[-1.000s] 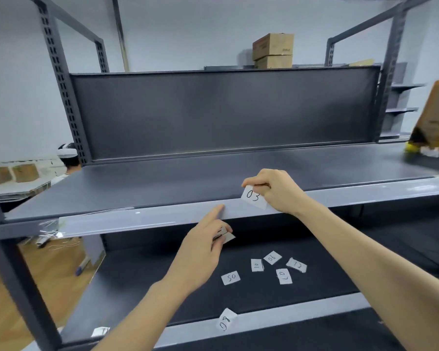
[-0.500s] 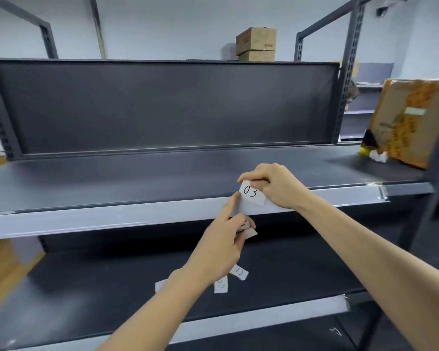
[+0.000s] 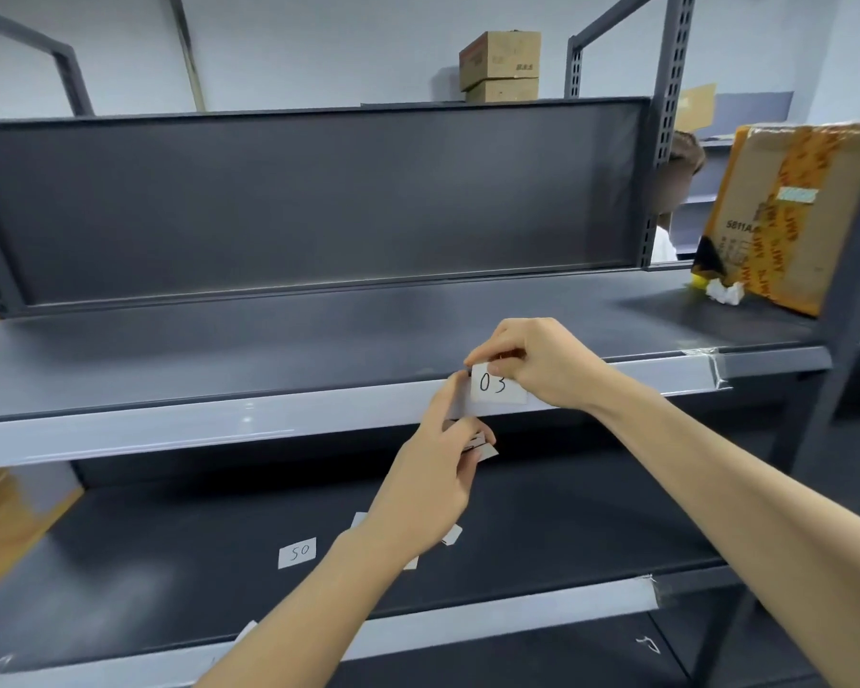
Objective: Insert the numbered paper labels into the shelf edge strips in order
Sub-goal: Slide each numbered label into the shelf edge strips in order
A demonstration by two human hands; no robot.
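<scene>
Observed label "03" pinched by its top edge in the right hand and held flat against the upper shelf's edge strip; whether tucked into it, cannot tell. Noted left hand just below-left, forefinger straight with its tip at the label's left edge, thumb and other fingers pinching a few spare labels. Logged more loose labels on the lower shelf, one marked "50", others partly hidden behind the left wrist.
</scene>
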